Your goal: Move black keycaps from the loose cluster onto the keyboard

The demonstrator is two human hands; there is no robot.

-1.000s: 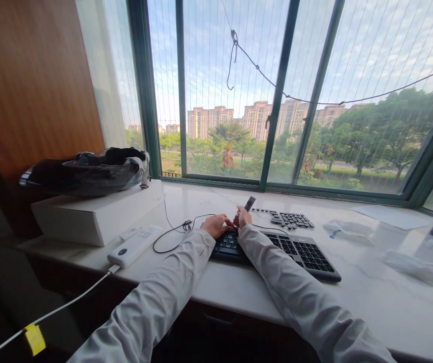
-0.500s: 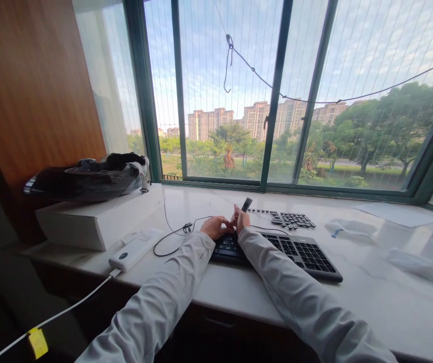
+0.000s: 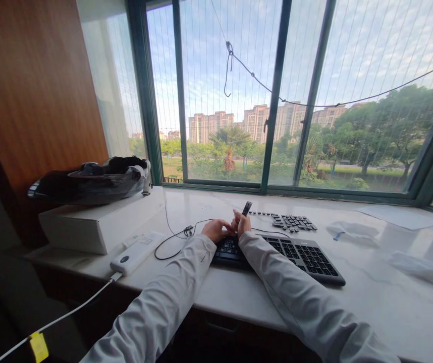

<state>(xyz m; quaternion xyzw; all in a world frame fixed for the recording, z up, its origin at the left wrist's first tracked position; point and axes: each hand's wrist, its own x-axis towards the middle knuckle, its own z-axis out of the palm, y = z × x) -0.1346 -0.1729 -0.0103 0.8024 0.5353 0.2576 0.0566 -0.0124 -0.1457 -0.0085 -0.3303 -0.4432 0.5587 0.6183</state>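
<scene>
A dark computer keyboard lies on the white countertop under my forearms, its right side showing dark key positions. My right hand is closed around a black stick-like tool, whose upper end pokes out above the fist; its lower end is hidden. Against it, over the keyboard's upper left part, my left hand has its fingers bent inward and close together. Whatever lies between those fingertips is too small and covered to make out. Loose black keycaps are spread behind the keyboard.
On the left, a dark visor-like item rests on a white box. Nearer sits a white power bank with a white cable. A thin black cable curls beside the keyboard. Clear plastic bags lie right.
The whole view has shifted slightly, with everything a little lower in the picture. Both hands keep nearly the same pose at the keyboard, and the black tool stays in my right hand.
</scene>
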